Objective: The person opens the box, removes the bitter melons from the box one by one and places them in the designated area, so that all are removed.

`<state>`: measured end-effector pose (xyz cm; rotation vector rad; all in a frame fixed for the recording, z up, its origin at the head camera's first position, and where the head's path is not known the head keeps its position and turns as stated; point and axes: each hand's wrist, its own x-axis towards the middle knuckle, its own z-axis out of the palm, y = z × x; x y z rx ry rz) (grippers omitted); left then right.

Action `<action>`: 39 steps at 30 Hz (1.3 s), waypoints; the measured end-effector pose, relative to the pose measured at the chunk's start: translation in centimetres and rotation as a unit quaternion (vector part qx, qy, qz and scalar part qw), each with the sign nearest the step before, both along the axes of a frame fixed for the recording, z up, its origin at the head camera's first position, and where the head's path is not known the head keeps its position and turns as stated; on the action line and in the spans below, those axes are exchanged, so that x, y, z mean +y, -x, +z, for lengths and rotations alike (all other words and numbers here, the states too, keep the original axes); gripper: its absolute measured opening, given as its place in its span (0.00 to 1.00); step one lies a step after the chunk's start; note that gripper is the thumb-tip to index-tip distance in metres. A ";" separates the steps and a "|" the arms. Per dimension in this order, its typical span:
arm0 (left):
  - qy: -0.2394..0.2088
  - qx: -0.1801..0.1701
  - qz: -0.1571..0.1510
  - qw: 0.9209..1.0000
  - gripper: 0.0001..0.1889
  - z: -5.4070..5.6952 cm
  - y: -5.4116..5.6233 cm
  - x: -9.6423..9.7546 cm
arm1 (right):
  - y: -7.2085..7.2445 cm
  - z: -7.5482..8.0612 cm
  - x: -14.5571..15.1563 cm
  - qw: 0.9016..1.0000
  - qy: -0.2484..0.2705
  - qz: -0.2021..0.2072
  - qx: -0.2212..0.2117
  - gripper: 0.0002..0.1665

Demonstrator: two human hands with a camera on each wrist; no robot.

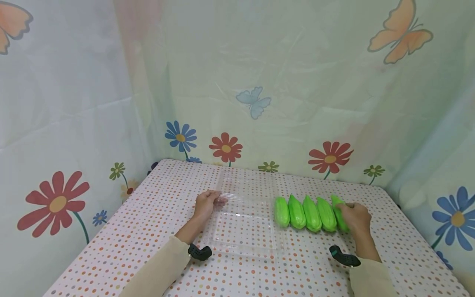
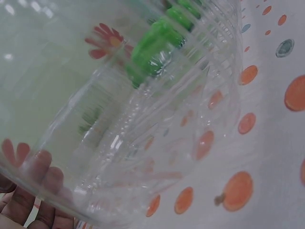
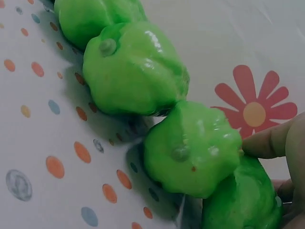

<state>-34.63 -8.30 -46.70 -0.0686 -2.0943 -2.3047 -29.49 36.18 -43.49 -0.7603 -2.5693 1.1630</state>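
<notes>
An open clear plastic clamshell box (image 1: pixel 243 249) lies on the table, its lid part toward the back. My left hand (image 1: pixel 208 205) grips its left side near the fold; the left wrist view shows fingertips (image 2: pixel 53 177) behind the clear plastic wall. Right of the box, several plump, ridged green gourds (image 1: pixel 297 212) lie side by side in a row, stem nubs toward me. My right hand (image 1: pixel 357 216) pinches the rightmost gourd (image 3: pixel 248 198), fingers on its two sides, close against its neighbour (image 3: pixel 190 148).
A white tablecloth with coloured dots (image 1: pixel 304 264) covers the table. Behind it hangs a curtain (image 1: pixel 282 136) printed with flowers and butterflies, and more curtain closes both sides. Each wrist wears a black strap device (image 1: pixel 345 258).
</notes>
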 end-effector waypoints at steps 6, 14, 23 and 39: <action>-0.004 0.003 -0.001 1.000 0.16 -0.1 0.0 0.0 | -0.1 -0.4 0.3 1.000 -0.015 0.008 -0.004 0.39; -0.010 -0.006 -0.002 1.000 0.15 0.0 0.1 0.0 | 0.3 -0.9 0.4 1.000 -0.017 0.002 -0.015 0.41; -0.013 -0.006 -0.001 1.000 0.14 0.0 0.2 0.1 | 0.4 -1.0 0.4 1.000 -0.006 -0.009 -0.013 0.42; -0.122 -0.075 -0.036 0.989 0.21 0.1 0.9 -1.1 | -0.7 -0.3 0.7 0.998 0.023 -0.050 0.025 0.45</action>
